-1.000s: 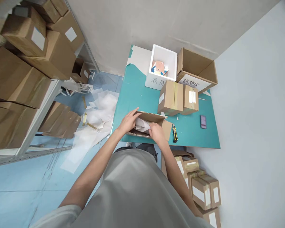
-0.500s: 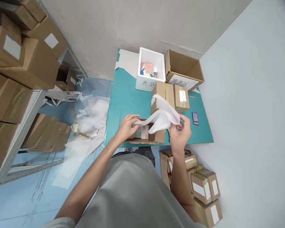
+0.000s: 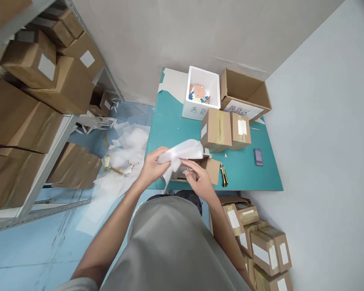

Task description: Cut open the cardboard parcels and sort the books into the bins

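My left hand [image 3: 152,169] is closed around one end of a white foam packing sheet [image 3: 185,151], gathered into loose folds over a small open carton [image 3: 212,170]. A tail of the sheet hangs down in front of the carton. My right hand [image 3: 198,179] is over the carton's opening. Its index finger reaches to the lower edge of the sheet, and the thumb is apart from that finger. Inside the carton something pale shows, mostly covered by the sheet and my hands. A yellow and black utility knife [image 3: 223,176] lies to the right of the carton.
On the green table [image 3: 170,125] are two taped cartons [image 3: 216,131], a white foam box [image 3: 186,109] with packets, a big open carton [image 3: 262,101] and a phone [image 3: 258,157]. Packing sheets [image 3: 130,141] litter the floor beside a loaded shelf [image 3: 63,129]. Several cartons [image 3: 263,250] are stacked lower right.
The foam sheet, stretched between both hands before, is now bunched in my left hand. My right hand has moved left from the sheet's far end to over the carton, uncovering the knife.
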`<state>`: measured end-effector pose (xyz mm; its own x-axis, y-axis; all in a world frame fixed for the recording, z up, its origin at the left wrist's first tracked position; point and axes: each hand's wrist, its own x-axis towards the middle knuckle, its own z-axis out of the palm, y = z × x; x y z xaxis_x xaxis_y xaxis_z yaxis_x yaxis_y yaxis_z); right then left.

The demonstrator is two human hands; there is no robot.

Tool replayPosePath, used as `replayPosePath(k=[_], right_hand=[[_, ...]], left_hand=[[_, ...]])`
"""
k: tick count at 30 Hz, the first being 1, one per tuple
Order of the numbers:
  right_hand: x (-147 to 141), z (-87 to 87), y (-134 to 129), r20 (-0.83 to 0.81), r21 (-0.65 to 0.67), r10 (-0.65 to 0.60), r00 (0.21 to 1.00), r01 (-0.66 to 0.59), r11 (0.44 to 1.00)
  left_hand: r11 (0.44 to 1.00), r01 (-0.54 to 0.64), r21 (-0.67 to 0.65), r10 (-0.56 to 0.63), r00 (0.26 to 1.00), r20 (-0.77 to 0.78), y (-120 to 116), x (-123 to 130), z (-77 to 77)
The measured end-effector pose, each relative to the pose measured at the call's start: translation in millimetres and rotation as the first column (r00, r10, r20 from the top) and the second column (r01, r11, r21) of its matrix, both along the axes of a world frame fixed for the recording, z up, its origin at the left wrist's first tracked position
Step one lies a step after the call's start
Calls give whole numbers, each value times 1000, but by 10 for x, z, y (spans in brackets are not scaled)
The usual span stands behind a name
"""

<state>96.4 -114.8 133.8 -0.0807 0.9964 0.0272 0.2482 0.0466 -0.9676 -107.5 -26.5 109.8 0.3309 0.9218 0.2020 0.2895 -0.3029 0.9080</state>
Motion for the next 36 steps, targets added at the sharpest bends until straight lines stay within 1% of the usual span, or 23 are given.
replayPosePath(k=[2, 3, 5, 6, 8, 10, 12, 14, 15, 16, 17, 18, 19, 20, 22, 23, 25, 26, 27, 29, 32, 34, 36], right_hand=[[48, -9, -26, 45, -53, 37, 998, -34, 998], [88, -32, -42, 68, -81, 48, 997, -42, 996], [195, -114, -73, 120, -135, 55, 991, -38, 990], [258, -168, -84, 163, -159, 55, 985, -29, 987], [392, -284, -91, 305, -202, 55, 951, 8, 979], [515, -387, -76, 487, -250, 84, 869, 46, 967], [608, -459, -46, 635, -311, 141, 759, 84, 947], [658, -504, -16, 715, -375, 209, 667, 114, 920], [666, -520, -7, 735, -403, 239, 634, 125, 907], [665, -535, -6, 745, -427, 267, 611, 129, 895], [655, -549, -13, 747, -449, 292, 597, 129, 884], [640, -565, -29, 745, -466, 311, 591, 127, 875], [620, -584, -54, 740, -480, 324, 590, 126, 868], [598, -605, -88, 735, -491, 331, 592, 129, 862], [554, -656, -172, 725, -503, 330, 604, 136, 854], [535, -685, -217, 722, -504, 326, 610, 140, 853], [505, -748, -300, 715, -505, 322, 621, 140, 852], [496, -780, -334, 711, -508, 323, 625, 138, 851], [490, -811, -363, 707, -511, 324, 628, 138, 848], [492, -863, -405, 701, -520, 323, 637, 146, 841], [513, -911, -434, 705, -522, 308, 639, 174, 835], [529, -927, -414, 712, -515, 302, 634, 178, 838], [539, -948, -338, 720, -505, 304, 624, 171, 846]], left_hand=[[984, -153, 94, 163, 981, -105, 182, -386, -212], [956, -245, 158, 271, 947, -174, 298, -625, -333], [871, -426, 242, 487, 813, -319, 556, -1147, -578], [828, -495, 264, 561, 739, -372, 686, -1399, -693], [775, -577, 257, 624, 636, -454, 901, -1800, -880], [767, -605, 211, 616, 605, -505, 997, -1969, -983], [789, -586, 185, 583, 618, -527, 930, -1851, -978], [834, -532, 145, 524, 685, -506, 713, -1477, -859], [883, -463, 80, 445, 770, -457, 568, -1224, -767], [935, -355, -1, 329, 867, -373, 416, -947, -664], [976, -207, -69, 179, 941, -287, 266, -664, -562], [992, -66, -107, 41, 976, -216, 131, -392, -474], [989, 76, -129, -99, 979, -180, 16, -142, -411], [969, 200, -144, -225, 957, -184, -76, 76, -380], [898, 394, -198, -437, 855, -278, -191, 394, -421], [872, 432, -231, -488, 800, -348, -224, 492, -483], [854, 446, -267, -520, 714, -469, -271, 584, -644], [863, 433, -259, -503, 699, -508, -293, 585, -721], [879, 416, -234, -474, 702, -532, -316, 564, -787], [918, 365, -152, -386, 742, -548, -360, 473, -871], [970, 237, -59, -228, 788, -572, -367, 300, -905], [983, 171, -72, -180, 788, -589, -315, 230, -919], [979, 141, -145, -200, 768, -608, -238, 234, -956]])
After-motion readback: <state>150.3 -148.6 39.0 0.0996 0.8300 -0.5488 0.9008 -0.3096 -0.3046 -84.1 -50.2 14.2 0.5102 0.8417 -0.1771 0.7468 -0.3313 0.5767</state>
